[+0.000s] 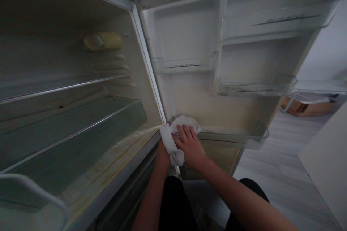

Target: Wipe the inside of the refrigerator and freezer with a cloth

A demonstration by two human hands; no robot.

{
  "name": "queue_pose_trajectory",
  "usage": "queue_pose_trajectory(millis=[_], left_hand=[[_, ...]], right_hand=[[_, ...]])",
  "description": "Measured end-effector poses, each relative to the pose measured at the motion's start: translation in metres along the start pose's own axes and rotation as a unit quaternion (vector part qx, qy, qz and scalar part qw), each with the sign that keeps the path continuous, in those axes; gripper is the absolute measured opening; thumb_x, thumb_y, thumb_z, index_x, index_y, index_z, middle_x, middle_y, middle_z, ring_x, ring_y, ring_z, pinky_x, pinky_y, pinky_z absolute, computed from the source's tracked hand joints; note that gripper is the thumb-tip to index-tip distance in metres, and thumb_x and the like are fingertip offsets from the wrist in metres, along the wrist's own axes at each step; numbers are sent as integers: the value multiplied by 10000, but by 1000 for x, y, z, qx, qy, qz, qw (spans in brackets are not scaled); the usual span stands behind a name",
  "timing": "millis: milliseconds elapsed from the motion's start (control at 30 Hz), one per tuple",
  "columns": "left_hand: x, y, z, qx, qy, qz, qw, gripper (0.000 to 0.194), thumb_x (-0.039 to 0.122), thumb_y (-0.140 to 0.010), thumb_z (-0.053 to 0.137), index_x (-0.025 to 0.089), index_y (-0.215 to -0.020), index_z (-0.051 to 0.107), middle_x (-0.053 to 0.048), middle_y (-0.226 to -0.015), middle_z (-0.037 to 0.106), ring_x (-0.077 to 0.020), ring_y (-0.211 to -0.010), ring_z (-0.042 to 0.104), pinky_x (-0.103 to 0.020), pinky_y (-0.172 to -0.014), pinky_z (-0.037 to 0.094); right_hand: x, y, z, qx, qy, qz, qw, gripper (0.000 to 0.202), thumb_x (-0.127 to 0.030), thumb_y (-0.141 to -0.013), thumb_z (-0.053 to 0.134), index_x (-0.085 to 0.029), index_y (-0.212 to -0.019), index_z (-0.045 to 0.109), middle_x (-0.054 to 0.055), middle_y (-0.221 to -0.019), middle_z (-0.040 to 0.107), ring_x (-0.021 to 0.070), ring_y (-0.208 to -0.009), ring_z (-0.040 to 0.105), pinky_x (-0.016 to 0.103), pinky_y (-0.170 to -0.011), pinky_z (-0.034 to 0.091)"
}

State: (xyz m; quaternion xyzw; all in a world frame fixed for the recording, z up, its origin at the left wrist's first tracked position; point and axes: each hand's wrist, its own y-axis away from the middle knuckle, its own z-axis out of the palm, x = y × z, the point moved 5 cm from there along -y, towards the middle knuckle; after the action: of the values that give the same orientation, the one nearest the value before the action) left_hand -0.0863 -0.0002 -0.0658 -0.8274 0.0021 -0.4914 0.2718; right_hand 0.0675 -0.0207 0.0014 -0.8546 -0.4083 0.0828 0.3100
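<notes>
White tube: a blurred curved piece (35, 187) at the lower left, in front of the fridge interior; what it belongs to cannot be told.
Glass shelves: the lower shelf (119, 126) lies across the stained interior, probably borne by side ledges; the front edge of an upper shelf (67, 87) shows above it.
Yellowish fitting: a rounded piece (111, 40) high on the inner wall; its position suggests a lamp cover.
Left hand: low at the hinge-side corner (162, 156), its fingers hidden by cloth, so whether they pinch or lie flat cannot be told. It seems to steady the lower folds.
Cloth: white and bunched (168, 140), at the corner between fridge and door, its folds seemingly gathered to fit that narrow place.
Right hand: on the cloth (192, 148), fingers extended and slightly spread, apparently keeping the fabric against the corner.
Fridge door: swung wide (187, 97), which leaves the hinge side within reach of both hands.
Door racks: clear racks (244, 140) fixed along the door, their raised fronts likely meant to retain items.
Cardboard box: on the floor (311, 109), at the far right, well apart from the hands.
</notes>
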Motion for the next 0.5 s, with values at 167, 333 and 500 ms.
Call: queue_pose_trajectory(millis=[167,333,500], left_hand=[[19,1,-8,-26,-14,12,999,536,335,-920,512,165,-1428,528,-144,-1464,583,-299,-1333,570,-480,-1166,414],[45,11,-14,-30,1,82,996,717,294,-874,595,217,-1550,368,-137,-1573,457,-284,-1439,457,-481,-1187,394],[49,31,-19,-10,34,96,995,373,330,-974,491,232,-1304,632,-113,-1524,521,-255,-1439,457,-493,-1189,387]], right_hand=[[5,5,-5,-37,-11,-15,999,633,-291,-901,661,-171,-1494,476,246,-1624,274,417,-1505,252,618,-1212,155],[14,13,-32,-137,-122,-65,981,1126,-761,-666,739,-99,-1525,435,249,-1672,65,445,-1544,10,613,-1233,47],[26,-1,-41,-139,-148,-21,979,675,-692,-940,475,-185,-1370,591,166,-1633,305,346,-1511,258,554,-1220,156]])
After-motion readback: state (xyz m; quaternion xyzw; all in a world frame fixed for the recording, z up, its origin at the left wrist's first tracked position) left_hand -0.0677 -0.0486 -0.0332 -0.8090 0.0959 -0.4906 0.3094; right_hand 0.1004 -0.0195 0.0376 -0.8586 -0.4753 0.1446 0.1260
